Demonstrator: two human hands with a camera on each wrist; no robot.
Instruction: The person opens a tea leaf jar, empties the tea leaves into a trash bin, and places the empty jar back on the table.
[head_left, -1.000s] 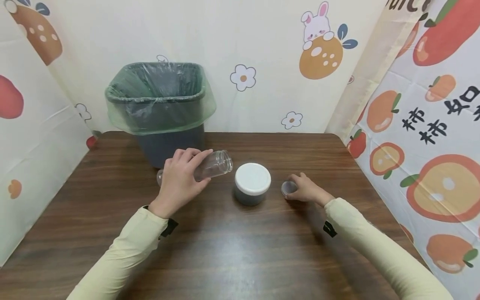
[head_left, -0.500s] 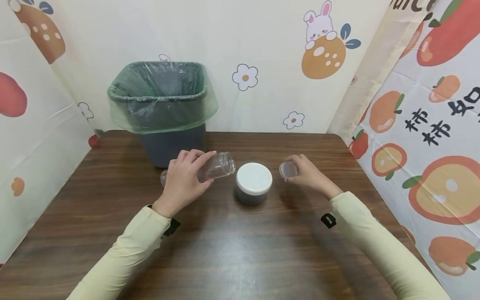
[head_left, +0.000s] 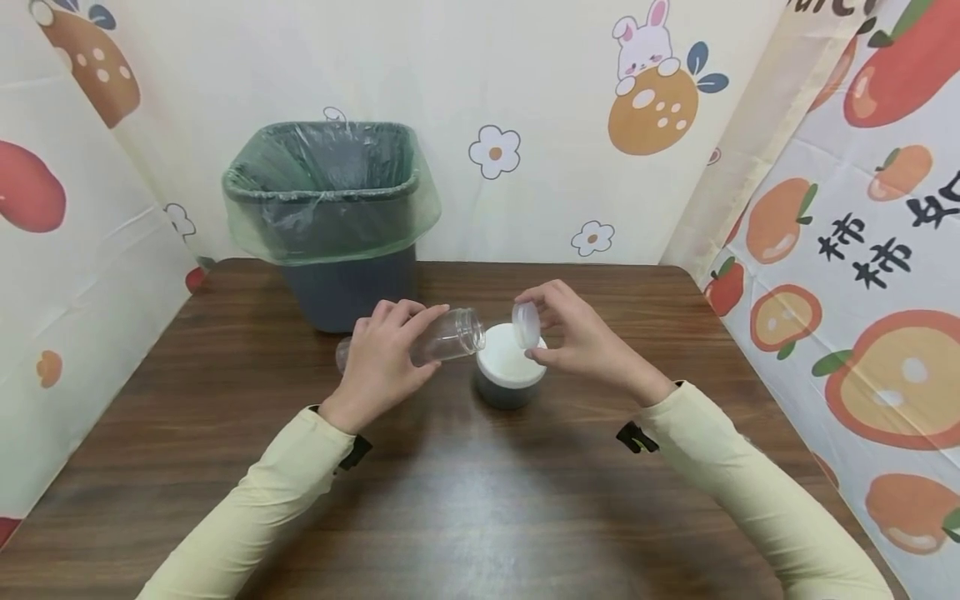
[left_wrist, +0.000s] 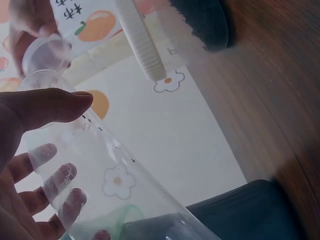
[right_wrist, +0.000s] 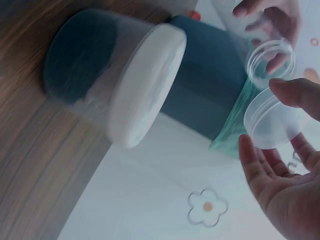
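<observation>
Over the table [head_left: 480, 508], the left hand [head_left: 384, 358] keeps its grip curled round a clear bottle [head_left: 444, 337], tilted almost level. The right hand [head_left: 592, 343] pinches a translucent cap [head_left: 527, 326] near the bottle's mouth. Between them stands a white-lidded jar [head_left: 507, 393]; farther back, a bag-lined bin [head_left: 352, 287].

Head view from above, forward-down; close wrist views share bottle [head_left: 447, 336].

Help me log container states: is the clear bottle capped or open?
Open. The clear bottle shows an uncovered mouth in the head view, and the right hand holds the translucent lid apart from it.
</observation>
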